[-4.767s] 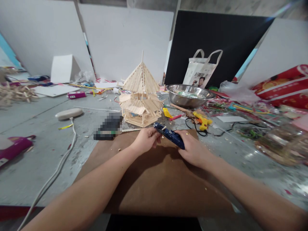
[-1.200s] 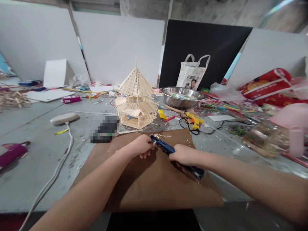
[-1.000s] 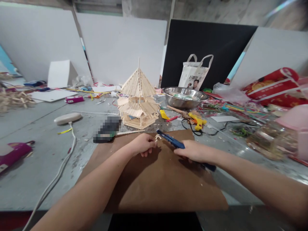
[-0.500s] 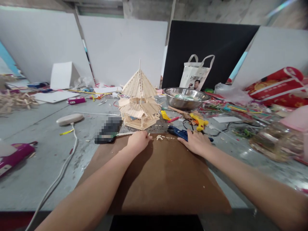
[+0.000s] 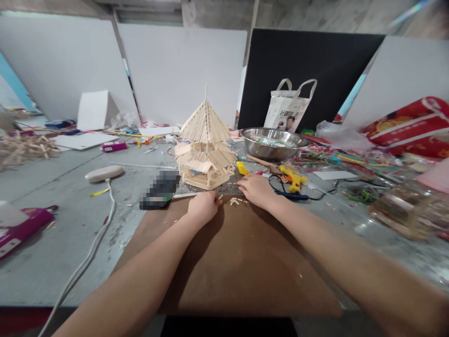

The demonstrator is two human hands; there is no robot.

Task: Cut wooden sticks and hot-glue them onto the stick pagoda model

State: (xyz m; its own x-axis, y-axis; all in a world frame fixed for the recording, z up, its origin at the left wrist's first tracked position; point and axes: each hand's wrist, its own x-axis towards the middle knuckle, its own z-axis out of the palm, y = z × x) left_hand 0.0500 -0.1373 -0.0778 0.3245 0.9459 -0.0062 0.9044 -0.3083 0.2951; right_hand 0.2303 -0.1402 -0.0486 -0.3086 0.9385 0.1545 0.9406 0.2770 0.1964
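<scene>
My left hand is closed on a thin wooden stick at the far edge of a brown board; one short end shows beyond the fingers. Across from it, my right hand has its fingers stretched to the left, beside small cut wood bits. A blue hand tool lies partly hidden behind my right hand and wrist, so I cannot tell whether they touch. Just behind the hands stands a tiered pavilion model made of wooden sticks, with a pointed roof.
The brown board lies under my forearms. A dark phone-like slab is left of the model, a steel bowl behind right. A yellow glue gun lies right, near a clear jug. A white cable runs left.
My right hand has moved left off the front of the blue tool toward the wood bits, now hiding the tool's left end. My left hand keeps its place on the stick.
</scene>
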